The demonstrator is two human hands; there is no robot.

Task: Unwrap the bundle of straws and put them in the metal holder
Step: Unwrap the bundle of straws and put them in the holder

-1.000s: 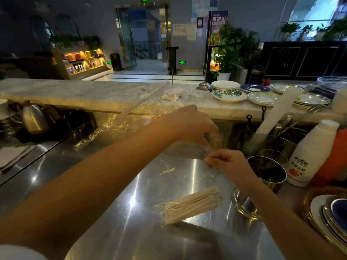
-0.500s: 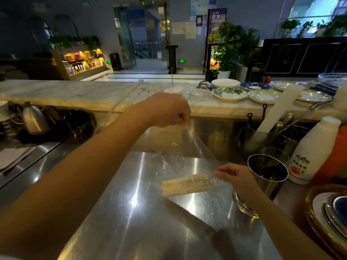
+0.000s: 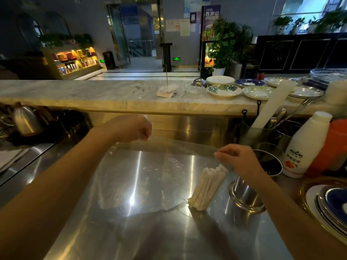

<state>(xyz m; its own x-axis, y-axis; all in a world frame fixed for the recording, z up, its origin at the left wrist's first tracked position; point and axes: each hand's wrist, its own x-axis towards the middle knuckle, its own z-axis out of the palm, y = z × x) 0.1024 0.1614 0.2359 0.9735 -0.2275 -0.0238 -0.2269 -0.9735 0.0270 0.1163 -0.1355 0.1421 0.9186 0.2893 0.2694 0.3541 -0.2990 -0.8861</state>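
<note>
While the thin, slippery wrap (image 3: pixel 159 177) is pinched by the left hand (image 3: pixel 135 128) and right hand (image 3: pixel 238 158), the light, loose straws (image 3: pixel 208 186) are best gripped mid-length

On the counter (image 3: pixel 116 231) the straws (image 3: pixel 207 187) lie at the right end of the plastic wrap (image 3: pixel 150 177), just left of the metal holder (image 3: pixel 249 194). The left hand (image 3: pixel 134 129) pinches the wrap's far left corner, the right hand (image 3: pixel 237 158) its far right corner, above the straws. A bottle (image 3: pixel 304 147) stands right of the holder. Plates (image 3: pixel 224 91) sit on the ledge (image 3: pixel 84 94) behind.
</note>
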